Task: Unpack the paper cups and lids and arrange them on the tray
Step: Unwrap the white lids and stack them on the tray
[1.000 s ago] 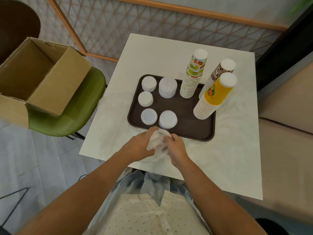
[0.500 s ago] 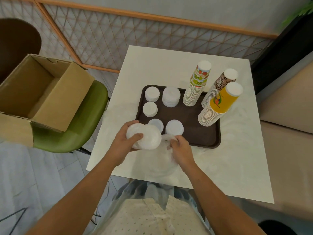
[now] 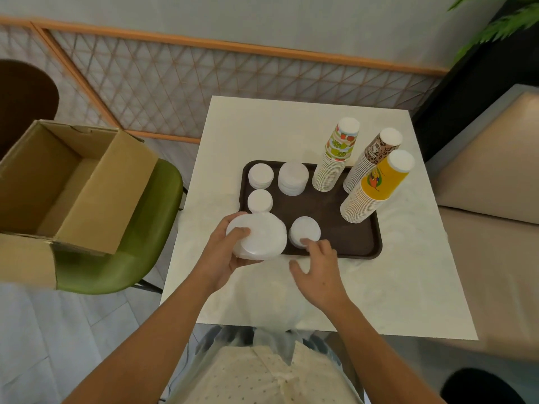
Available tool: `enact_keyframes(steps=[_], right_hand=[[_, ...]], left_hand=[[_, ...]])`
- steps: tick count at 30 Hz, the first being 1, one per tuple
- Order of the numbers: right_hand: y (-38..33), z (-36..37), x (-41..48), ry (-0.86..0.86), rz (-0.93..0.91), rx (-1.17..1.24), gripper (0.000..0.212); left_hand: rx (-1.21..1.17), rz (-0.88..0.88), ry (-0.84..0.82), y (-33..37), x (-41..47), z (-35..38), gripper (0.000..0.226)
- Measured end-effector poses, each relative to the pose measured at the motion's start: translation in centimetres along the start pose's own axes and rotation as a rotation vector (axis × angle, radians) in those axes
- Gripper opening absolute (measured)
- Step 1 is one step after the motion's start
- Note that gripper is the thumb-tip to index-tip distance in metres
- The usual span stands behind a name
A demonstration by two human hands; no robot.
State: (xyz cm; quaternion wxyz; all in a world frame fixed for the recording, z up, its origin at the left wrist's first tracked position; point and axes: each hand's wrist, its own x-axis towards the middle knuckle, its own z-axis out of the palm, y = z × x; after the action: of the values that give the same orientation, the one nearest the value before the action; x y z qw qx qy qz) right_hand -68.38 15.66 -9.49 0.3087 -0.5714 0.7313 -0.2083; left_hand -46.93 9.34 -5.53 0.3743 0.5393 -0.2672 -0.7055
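My left hand (image 3: 223,252) grips a stack of white lids (image 3: 259,237) just above the front left corner of the dark brown tray (image 3: 329,211). My right hand (image 3: 318,266) hovers open at the tray's front edge, a fingertip touching another lid stack (image 3: 304,230). More lid stacks (image 3: 261,176) (image 3: 293,177) (image 3: 259,201) lie at the tray's left. Three tall stacks of upturned paper cups stand at its right: green-patterned (image 3: 335,158), brown-patterned (image 3: 376,156) and yellow (image 3: 376,191). A clear plastic wrapper (image 3: 274,304) lies on the table in front of me.
The white square table (image 3: 280,126) holds the tray. An open cardboard box (image 3: 67,182) sits on a green chair (image 3: 140,243) to the left. A beige bench (image 3: 490,199) lies to the right and a lattice screen (image 3: 175,88) behind.
My left hand pulled the lid stack out of the plastic wrapper and carried it up to the tray's front left corner. My right hand let go of the wrapper and opened.
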Motion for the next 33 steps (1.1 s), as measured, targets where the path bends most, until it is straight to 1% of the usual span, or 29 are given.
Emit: enact_keyframes(steps=[2,4,6,8,9,11,15,17,20,23,24,26,29,33], right_hand=[[-1.1,-0.7,0.2,0.101,0.023,0.209,0.043],[-2.1,-1.5,0.3,0.118,-0.037,0.358,0.048],[-3.0,-2.1,0.3,0.015,-0.155,0.348,0.063],[-3.6,-2.1,0.7,-0.109,-0.252,0.275,0.084],[-3.9,-2.0,0.9,-0.139,-0.276,0.242,0.092],[-4.5,-1.6,1.5,-0.143,-0.295,0.212,0.101],[-4.9,0.1,2.5,-0.09,-0.308,0.153,0.1],[-4.9,0.9,2.7,-0.107,-0.295,0.105,0.1],[-4.8,2.0,2.3,-0.172,-0.296,0.051,0.106],[-4.7,3.1,2.1,-0.155,-0.287,0.028,0.101],[-4.7,3.2,2.0,-0.137,-0.278,0.033,0.099],[-4.8,3.1,2.1,-0.093,-0.267,0.064,0.097],[-5.2,2.5,2.2,-0.064,-0.261,0.138,0.096],[-5.9,2.9,2.1,-0.055,-0.298,0.122,0.094]], left_hand=[[0.046,0.007,-0.021,0.3,0.1,0.4,0.042],[0.097,0.018,-0.041,0.5,0.3,0.7,0.045],[0.126,0.02,-0.06,0.7,0.3,1.1,0.04],[0.18,0.033,-0.079,1.0,0.3,1.7,0.032],[0.224,0.05,-0.088,1.0,0.3,2.0,0.03],[0.306,0.074,-0.105,1.1,0.3,2.5,0.027],[0.334,0.024,-0.118,1.0,0.6,2.7,0.026],[0.332,-0.021,-0.116,0.5,0.6,2.3,0.027],[0.276,-0.11,-0.116,-0.6,0.2,1.5,0.027],[0.208,-0.155,-0.087,-1.6,-0.1,1.3,0.021],[0.155,-0.174,-0.068,-1.8,0.0,1.3,0.023],[0.05,-0.213,-0.043,-1.9,0.2,1.1,0.034],[-0.056,-0.264,-0.07,-1.8,0.4,0.7,0.051],[-0.187,-0.301,-0.128,-0.9,0.3,1.5,0.053]])
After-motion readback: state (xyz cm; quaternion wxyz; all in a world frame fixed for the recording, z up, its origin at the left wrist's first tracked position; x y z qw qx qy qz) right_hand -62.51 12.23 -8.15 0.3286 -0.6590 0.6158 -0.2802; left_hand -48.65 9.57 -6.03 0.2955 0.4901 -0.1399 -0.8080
